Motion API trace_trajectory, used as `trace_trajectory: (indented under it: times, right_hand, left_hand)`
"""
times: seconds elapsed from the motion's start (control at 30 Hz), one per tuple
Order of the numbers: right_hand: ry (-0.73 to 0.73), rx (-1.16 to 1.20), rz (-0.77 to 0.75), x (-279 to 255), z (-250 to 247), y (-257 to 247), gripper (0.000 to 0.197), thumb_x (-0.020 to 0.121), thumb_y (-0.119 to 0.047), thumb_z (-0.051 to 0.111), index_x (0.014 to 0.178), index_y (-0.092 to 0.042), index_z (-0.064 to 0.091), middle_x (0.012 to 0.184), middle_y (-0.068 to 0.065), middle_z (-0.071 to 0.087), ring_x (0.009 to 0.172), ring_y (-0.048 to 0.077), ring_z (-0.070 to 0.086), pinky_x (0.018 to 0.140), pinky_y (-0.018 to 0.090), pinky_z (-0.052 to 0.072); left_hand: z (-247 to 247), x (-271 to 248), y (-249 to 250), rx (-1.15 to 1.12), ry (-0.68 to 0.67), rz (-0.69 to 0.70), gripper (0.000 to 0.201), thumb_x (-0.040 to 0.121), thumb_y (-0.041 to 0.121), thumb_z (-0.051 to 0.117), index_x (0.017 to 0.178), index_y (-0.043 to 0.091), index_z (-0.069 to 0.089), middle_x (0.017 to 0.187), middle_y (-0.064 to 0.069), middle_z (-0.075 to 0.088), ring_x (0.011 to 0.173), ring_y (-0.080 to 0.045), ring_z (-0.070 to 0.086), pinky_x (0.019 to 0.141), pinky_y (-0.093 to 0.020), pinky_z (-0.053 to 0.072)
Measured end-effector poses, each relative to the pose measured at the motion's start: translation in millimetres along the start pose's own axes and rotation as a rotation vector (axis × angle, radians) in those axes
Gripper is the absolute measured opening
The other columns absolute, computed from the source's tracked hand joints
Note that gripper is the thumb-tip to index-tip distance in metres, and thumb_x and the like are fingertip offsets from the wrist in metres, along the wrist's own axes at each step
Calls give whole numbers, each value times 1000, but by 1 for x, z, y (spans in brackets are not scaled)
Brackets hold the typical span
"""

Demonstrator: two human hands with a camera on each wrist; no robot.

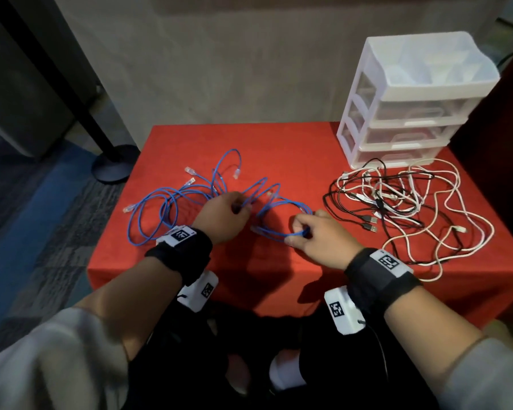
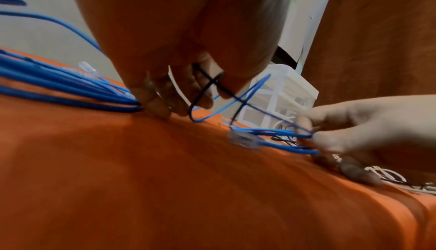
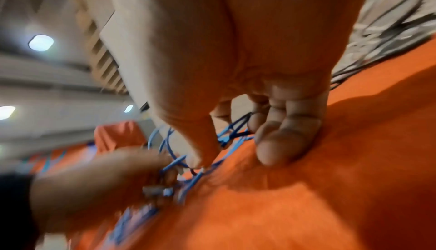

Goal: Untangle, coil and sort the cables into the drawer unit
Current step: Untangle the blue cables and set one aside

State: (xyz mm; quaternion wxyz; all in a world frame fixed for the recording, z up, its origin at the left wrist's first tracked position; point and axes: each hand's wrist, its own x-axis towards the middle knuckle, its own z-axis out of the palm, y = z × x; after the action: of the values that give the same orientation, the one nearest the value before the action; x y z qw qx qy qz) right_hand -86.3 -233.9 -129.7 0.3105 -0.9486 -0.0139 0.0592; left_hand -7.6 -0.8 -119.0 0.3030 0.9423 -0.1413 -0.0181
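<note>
Left hand: fingers curled, pinching strands of the tangled blue network cables with clear plastic plugs near the middle of the tangle; fingertips press down at the cloth in the left wrist view

Right hand: thumb and forefinger pinched on a loop of the same blue cables at the tangle's right end, other fingers curled; little finger rests on the cloth in the right wrist view

Blue cables: spread in loose loops on the left and centre of the table, several clear plugs lying free at the far-left side; one plug lies on the cloth between the two hands

Mixed heap of thin black and white USB-type cables: tangled on the right part of the table, just in front of the drawer unit, apart from the blue tangle

White plastic three-drawer unit with translucent drawers: upright at the far-right corner of the table, drawers pushed in, open tray on top

Table covered in red cloth: bears all items

Black wrist straps with white marker blocks: one on each forearm
</note>
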Motion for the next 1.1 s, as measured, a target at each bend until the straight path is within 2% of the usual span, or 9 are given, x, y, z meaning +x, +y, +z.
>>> trace_trajectory:
  times: [0.1,0.27,0.33,0.4,0.53,0.73,0.93,1.03,1.1]
  right_hand:
    - [147,159,11,-14,-18,7,27,86,-32,79,74,-23,56,85,-1,46,79,8,47,72,7,33]
    - [274,434,77,-23,-43,19,24,91,-29,76,82,-13,60,60,-26,57,58,-7,51,63,22,37]
    - [324,488,76,-22,-47,18,23,94,-32,71,84,-14,62,57,-26,56,56,-7,51,63,24,38]
    - [367,532,66,-20,-49,13,25,95,-40,68,85,-18,65,60,-12,58,57,1,51,63,30,41]
    - [364,634,48,-16,-45,-10,29,100,-37,61,86,-13,68,72,19,64,54,12,56,61,35,45]
    - [281,766,91,-9,-37,-36,33,106,-33,51,89,-12,70,70,8,67,46,17,57,46,20,42]
    - [174,937,55,-7,-35,-53,18,108,-17,47,107,-8,64,79,9,68,54,18,65,51,25,49]
    - [147,1075,2,-6,-35,-65,16,106,-6,47,112,-8,62,80,6,70,55,12,62,55,23,52]
    - [143,1078,-20,-4,-36,-70,16,105,-3,47,113,-7,62,80,8,69,56,13,62,56,22,52]
  left_hand:
    - [-9,3,-7,-138,83,-20,26,99,44,57,91,20,63,68,5,58,69,-16,55,65,-31,37]
    - [-25,9,-25,-488,186,-39,21,89,65,52,107,54,55,72,-7,56,67,-26,60,70,-61,57]
    - [-30,7,-19,-488,184,-8,24,93,54,55,117,54,50,73,-10,58,67,-31,63,69,-53,57]
    - [-34,4,-10,-384,155,73,21,101,36,57,121,36,54,78,-13,65,72,-27,65,73,-43,53]
    - [-30,-5,0,-150,49,186,17,103,25,56,108,17,70,79,3,67,71,1,61,74,-21,49]
    - [-19,-18,3,23,-112,378,24,95,42,50,103,22,62,85,4,60,78,-17,59,78,-41,51]
    - [-18,-31,30,-152,267,462,37,99,33,57,130,14,60,127,-2,53,114,-18,60,105,-36,46]
    - [-10,-38,51,-253,113,442,51,95,45,61,139,20,53,126,3,61,110,-10,65,99,-36,52]
    - [-4,-35,54,-336,40,376,45,92,44,63,133,27,54,104,7,73,93,-6,70,87,-38,56]
